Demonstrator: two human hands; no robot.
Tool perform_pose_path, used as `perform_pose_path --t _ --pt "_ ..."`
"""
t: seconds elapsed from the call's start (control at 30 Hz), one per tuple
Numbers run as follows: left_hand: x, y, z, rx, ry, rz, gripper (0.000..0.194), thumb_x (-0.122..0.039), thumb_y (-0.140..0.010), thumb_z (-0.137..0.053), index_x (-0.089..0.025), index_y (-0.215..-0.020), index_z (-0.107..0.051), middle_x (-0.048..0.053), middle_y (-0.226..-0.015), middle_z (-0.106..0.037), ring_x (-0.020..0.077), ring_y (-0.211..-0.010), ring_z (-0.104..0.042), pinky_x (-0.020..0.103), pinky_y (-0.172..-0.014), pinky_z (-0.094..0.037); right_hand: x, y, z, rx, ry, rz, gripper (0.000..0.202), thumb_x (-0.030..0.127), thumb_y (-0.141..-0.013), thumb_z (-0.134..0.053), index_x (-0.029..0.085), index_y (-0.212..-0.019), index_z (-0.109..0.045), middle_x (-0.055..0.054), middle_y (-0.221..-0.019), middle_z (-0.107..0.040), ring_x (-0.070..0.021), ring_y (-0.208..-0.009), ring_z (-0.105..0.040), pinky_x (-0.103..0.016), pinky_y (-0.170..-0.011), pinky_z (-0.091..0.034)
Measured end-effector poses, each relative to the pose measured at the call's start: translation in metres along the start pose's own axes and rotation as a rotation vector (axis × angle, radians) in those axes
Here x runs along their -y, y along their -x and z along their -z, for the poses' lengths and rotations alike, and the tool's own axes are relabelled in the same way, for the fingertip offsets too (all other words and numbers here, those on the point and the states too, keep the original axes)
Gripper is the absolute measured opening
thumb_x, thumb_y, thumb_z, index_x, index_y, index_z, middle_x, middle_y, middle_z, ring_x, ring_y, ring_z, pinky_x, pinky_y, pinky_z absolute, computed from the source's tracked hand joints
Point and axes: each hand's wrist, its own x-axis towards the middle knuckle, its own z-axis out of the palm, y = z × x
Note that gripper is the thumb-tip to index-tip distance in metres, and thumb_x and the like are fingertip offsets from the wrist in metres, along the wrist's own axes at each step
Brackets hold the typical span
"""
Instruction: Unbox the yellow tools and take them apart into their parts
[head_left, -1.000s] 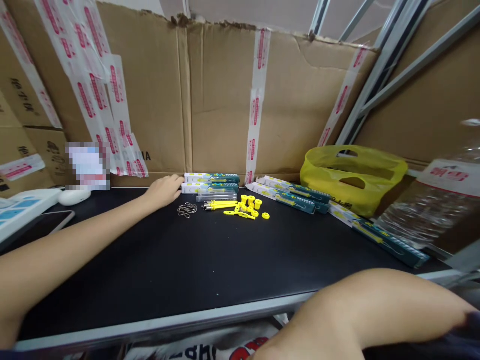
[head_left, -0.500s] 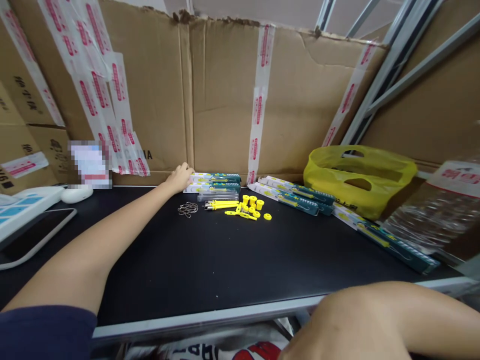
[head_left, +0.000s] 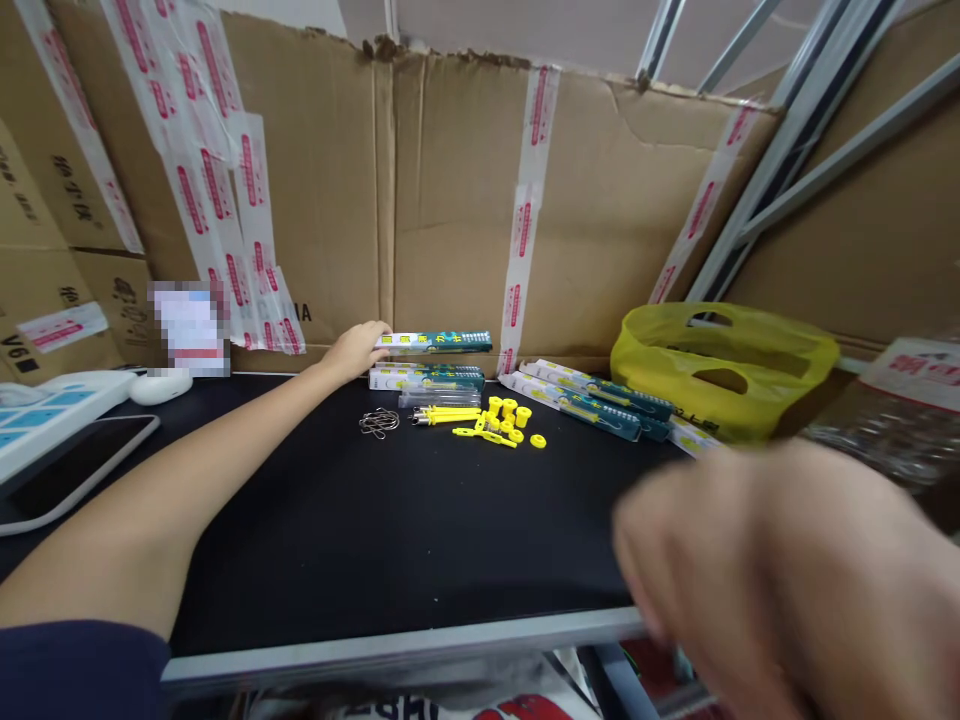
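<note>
My left hand (head_left: 362,350) grips the left end of a long, narrow white-and-green box (head_left: 442,342), held up over another such box (head_left: 427,378) at the back of the black table. In front of that lie clear tubes (head_left: 440,398), metal hooks (head_left: 379,422), yellow sticks (head_left: 448,414) and several small yellow parts (head_left: 523,416). My right hand (head_left: 750,550) is large and blurred at the lower right, over the table's front edge; its fingers are smeared by motion, and nothing can be made out in it.
More narrow boxes (head_left: 592,400) lie right of centre, beside a yellow plastic bag (head_left: 720,365) and a clear plastic bottle (head_left: 900,410). A phone (head_left: 82,470) and a white case (head_left: 160,386) are at the left. Cardboard (head_left: 457,200) stands behind the table.
My left hand has lifted the top box off the one below. My right hand has come up into view from the bottom edge and now covers part of the right side.
</note>
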Motion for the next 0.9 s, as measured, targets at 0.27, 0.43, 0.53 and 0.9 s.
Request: perform_pose_path --t 0.27,0.43,0.53,0.9 --pt "-0.046 0.031 0.027 -0.067 0.197 -0.213 0.026 -0.025 -0.085 -0.058 -0.017 -0.11 -0.053 0.007 -0.109 -0.061 0.0202 -0.102 -0.056 0.033 -0.091 -0.042 -0.133 -0.026 0.014 -0.431 0.964 -0.342 0.055 0.045 -0.078 -0.066 0.021 -0.124 -0.052 -0.015 -0.126 -0.054 -0.0336 -0.117 -0.047 -0.053 -0.098 -0.037" --pt "-0.071 0.078 0.028 -0.027 0.392 -0.128 0.032 -0.035 -0.084 -0.059 -0.019 -0.112 -0.055 0.007 -0.112 -0.061 0.0225 -0.104 -0.057 0.038 -0.09 -0.045 -0.147 -0.009 -0.004 -0.193 1.113 -0.31 0.041 0.042 -0.087 -0.054 0.018 -0.12 -0.055 -0.014 -0.103 -0.065 -0.029 -0.095 -0.06 -0.042 -0.079 -0.048" --pt "-0.075 0.112 0.025 -0.051 0.567 0.027 0.036 -0.041 -0.082 -0.06 -0.021 -0.113 -0.057 0.006 -0.117 -0.06 0.0234 -0.106 -0.058 0.035 -0.085 -0.051 -0.14 -0.006 -0.016 -0.174 1.098 -0.255 0.04 0.045 -0.088 -0.053 0.018 -0.116 -0.057 -0.013 -0.1 -0.067 -0.0265 -0.092 -0.063 -0.036 -0.075 -0.05" --pt "-0.076 0.136 0.02 -0.044 0.954 0.278 0.043 -0.044 -0.074 -0.069 -0.019 -0.108 -0.06 0.006 -0.112 -0.065 0.0229 -0.102 -0.063 0.036 -0.091 -0.052 -0.128 -0.006 -0.023 -0.244 0.889 -0.265 0.043 0.047 -0.08 -0.064 0.022 -0.114 -0.059 -0.009 -0.103 -0.069 -0.0248 -0.094 -0.066 -0.036 -0.078 -0.053"
